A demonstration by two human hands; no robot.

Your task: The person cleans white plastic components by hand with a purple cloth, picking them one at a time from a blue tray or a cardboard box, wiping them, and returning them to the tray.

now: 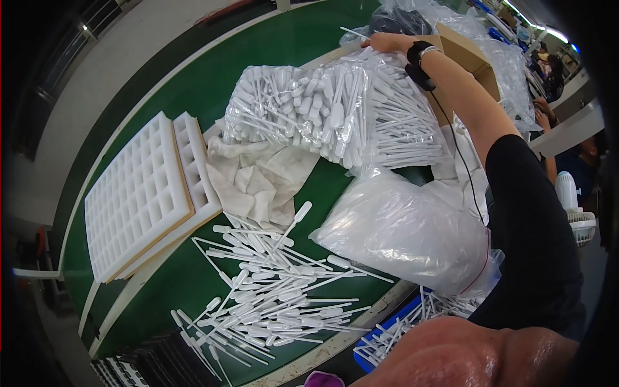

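My right hand (389, 43) reaches to the far side of the table, its fingers closed around a white plastic dropper (352, 32) whose thin stem sticks out to the left. A black wrist strap with a cord is on that wrist. Just below the hand lie clear bags packed with droppers (309, 106). Nearer me, many loose droppers (271, 297) are spread in a jumbled heap on the green table (148, 322). My left hand is out of view.
White foam trays with square cells (138, 200) lean at the left beside a crumpled cloth (258, 180). A full translucent bag (406, 232) sits right of the heap. A blue bin (367, 355) of droppers is at the near edge, an open carton (474, 61) at the far right.
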